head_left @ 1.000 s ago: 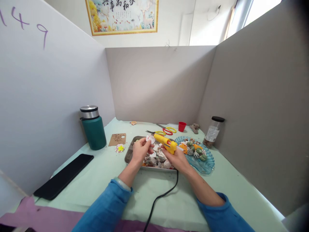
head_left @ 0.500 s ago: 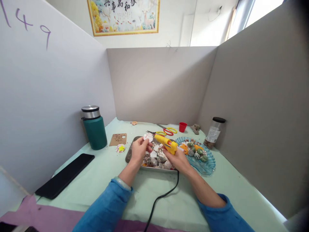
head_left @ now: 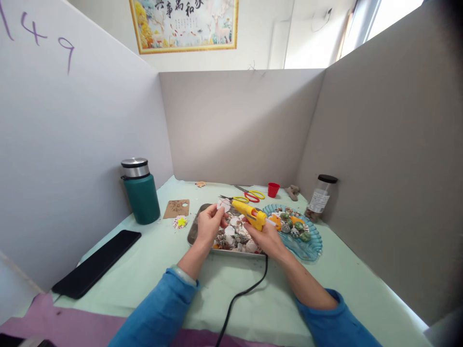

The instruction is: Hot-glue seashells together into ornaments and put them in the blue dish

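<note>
Between the fingertips of my left hand [head_left: 210,224] is a small white, flower-like piece [head_left: 223,205], held up over the metal tray [head_left: 193,233]. My right hand [head_left: 265,238] is wrapped round the handle of a yellow glue gun [head_left: 249,213]. Its nozzle points left, close beside the white piece; whether they touch is too small to tell. A black cord [head_left: 237,296] runs from below my right hand to the front edge. White shells [head_left: 230,231] and mixed small shells fill the tray under both hands.
A blue glass plate [head_left: 314,243] with shells stands right of the tray. Scissors [head_left: 252,196], a red cup [head_left: 273,190] and a jar [head_left: 320,198] lie behind. At left are a green bottle [head_left: 140,197], a black slab [head_left: 97,262] and brown card [head_left: 176,208].
The white piece in my left hand has tilted slightly and shifted a little to the right. My right hand and the glue gun have hardly moved.
</note>
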Action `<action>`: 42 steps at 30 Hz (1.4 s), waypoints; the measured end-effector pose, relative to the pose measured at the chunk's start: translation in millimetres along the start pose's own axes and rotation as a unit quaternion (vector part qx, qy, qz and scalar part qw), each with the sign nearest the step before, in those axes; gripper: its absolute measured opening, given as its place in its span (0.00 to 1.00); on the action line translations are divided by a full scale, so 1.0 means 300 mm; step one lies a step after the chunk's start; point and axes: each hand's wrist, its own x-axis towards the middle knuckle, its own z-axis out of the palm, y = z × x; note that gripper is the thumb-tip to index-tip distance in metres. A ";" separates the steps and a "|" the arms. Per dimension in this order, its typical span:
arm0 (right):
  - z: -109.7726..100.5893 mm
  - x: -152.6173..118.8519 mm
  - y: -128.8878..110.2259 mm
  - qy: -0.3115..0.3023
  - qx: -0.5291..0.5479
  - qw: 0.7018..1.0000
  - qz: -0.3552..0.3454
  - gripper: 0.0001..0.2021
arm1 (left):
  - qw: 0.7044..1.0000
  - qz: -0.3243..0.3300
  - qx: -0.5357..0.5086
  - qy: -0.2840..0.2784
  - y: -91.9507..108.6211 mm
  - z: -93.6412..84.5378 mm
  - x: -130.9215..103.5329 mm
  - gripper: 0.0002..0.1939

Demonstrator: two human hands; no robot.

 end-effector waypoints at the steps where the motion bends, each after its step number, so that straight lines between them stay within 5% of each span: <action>1: -0.001 0.000 0.000 0.001 0.002 1.000 0.001 0.18 | 1.000 0.002 0.004 0.000 -0.003 -0.001 0.001 0.11; 42: 0.005 -0.003 -0.016 0.006 -0.006 1.000 0.012 0.19 | 0.998 0.009 0.035 -0.052 -0.036 0.001 0.004 0.12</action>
